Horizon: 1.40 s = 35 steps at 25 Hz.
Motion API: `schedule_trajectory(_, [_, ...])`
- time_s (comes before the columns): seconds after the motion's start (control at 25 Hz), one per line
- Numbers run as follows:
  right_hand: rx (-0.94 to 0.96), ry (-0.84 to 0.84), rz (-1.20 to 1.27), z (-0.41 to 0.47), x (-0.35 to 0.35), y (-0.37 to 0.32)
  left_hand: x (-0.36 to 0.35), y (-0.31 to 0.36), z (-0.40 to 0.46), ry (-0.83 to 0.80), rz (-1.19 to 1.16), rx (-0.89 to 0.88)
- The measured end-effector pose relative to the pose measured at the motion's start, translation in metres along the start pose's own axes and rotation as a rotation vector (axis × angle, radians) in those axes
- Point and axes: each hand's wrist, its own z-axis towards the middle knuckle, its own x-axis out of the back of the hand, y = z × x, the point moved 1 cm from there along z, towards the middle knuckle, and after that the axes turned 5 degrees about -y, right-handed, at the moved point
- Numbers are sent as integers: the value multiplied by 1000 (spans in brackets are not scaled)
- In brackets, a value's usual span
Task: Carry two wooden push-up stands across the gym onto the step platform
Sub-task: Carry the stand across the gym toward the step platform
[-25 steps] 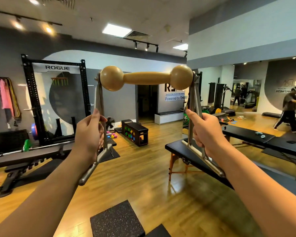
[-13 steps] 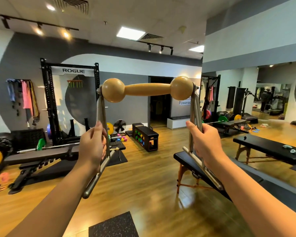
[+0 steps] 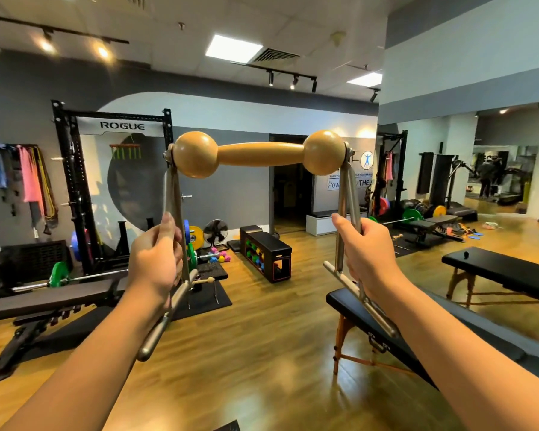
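Note:
I hold one wooden push-up stand (image 3: 260, 154) up at chest height in front of me. It has a tan wooden handle with a ball at each end and grey metal legs on both sides. My left hand (image 3: 155, 256) is closed around the left metal leg. My right hand (image 3: 364, 254) grips the right metal leg. The stand's feet point back toward me. A second stand and the step platform are not in view.
A black massage table (image 3: 417, 334) stands close on my right, another (image 3: 504, 272) behind it. A black Rogue rack (image 3: 75, 194), a bench with barbell (image 3: 53, 293) and a low black dumbbell rack (image 3: 266, 251) lie left and ahead. A mirror wall (image 3: 495, 175) is on the right.
My view has swung to the left across the gym: the rack and dumbbell rack shifted right in frame, the floor mat slid out at the bottom. Both hands keep their grip on the stand.

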Motion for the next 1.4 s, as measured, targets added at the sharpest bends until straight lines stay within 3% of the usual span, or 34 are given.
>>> schedule_trajectory(0.44, [10, -31, 45, 179, -55, 142, -58, -110, 128, 113, 93, -18])
schedule_trajectory(0.92, [-14, -277, 146, 389, -142, 286, -121, -225, 270, 357, 263, -46])
schedule_trajectory(1.2, [-43, -270, 143, 495, -221, 392, -126, -331, 391, 385, 286, -40])
schedule_trajectory(1.4, [10, -274, 157, 591, -276, 430, -128, -389, 499, 416, 289, -37])
